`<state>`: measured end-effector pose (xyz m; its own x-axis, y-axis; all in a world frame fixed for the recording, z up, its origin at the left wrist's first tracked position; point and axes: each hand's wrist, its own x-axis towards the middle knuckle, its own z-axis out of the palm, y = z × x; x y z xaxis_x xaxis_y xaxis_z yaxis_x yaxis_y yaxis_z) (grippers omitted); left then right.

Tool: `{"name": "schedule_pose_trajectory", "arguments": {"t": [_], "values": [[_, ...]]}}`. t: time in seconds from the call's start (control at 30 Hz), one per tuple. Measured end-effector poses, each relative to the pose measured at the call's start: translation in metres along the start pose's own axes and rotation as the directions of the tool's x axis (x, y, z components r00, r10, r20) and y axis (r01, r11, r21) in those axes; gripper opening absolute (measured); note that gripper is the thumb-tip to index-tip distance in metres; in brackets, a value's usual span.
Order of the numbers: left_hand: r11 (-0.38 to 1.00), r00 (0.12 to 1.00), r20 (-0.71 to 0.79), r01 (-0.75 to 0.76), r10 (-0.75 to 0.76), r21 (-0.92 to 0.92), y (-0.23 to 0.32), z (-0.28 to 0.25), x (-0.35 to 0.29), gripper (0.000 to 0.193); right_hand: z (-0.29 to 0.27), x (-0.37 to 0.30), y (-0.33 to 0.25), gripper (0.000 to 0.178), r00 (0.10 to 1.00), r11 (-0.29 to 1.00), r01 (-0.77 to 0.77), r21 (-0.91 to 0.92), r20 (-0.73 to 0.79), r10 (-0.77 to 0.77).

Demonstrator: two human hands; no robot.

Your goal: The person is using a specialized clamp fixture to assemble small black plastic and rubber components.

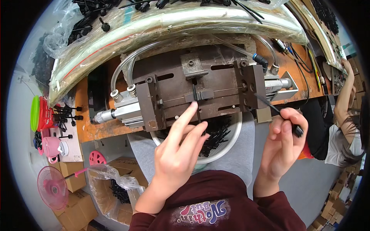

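Observation:
A dark brown metal clamping fixture (181, 63) stands before me, with a narrow black stick (195, 92) upright in its central slot. My left hand (175, 154) is at the fixture's near edge, index fingertip against that stick. Its thumb and other fingers close around the stick's lower end, mostly hidden by them. To the right, my right hand (283, 144) pinches another black stick (271, 104) between thumb and fingers. This one has a thick ribbed knob at its lower end, and its thin tip points up and left toward the fixture's right block.
Air cylinders (127, 109) and clear hoses flank the fixture on a wooden bench (88, 129). Below it, a white-rimmed basket (231, 148) holds black sticks. A plastic-lined carton (129, 181) and a pink fan (53, 187) are at left. Another person (343, 142) sits at right.

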<state>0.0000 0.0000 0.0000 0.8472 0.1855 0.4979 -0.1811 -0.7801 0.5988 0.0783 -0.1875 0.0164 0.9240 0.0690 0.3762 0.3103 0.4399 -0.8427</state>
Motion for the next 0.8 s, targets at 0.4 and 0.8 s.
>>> {"name": "schedule_pose_trajectory", "arguments": {"t": [0.4, 0.8], "values": [[0.931, 0.986, 0.105, -0.161, 0.133, 0.329, 0.006, 0.000, 0.020, 0.024, 0.001, -0.007, 0.000, 0.042, 0.892, 0.773, 0.446, -0.451, 0.292, -0.344], [0.978, 0.997, 0.050, -0.066, 0.057, 0.200, 0.001, 0.002, 0.019, 0.022, 0.015, -0.005, -0.005, 0.035, 0.790, 0.607, 0.542, -0.581, 0.598, -0.135]]}}
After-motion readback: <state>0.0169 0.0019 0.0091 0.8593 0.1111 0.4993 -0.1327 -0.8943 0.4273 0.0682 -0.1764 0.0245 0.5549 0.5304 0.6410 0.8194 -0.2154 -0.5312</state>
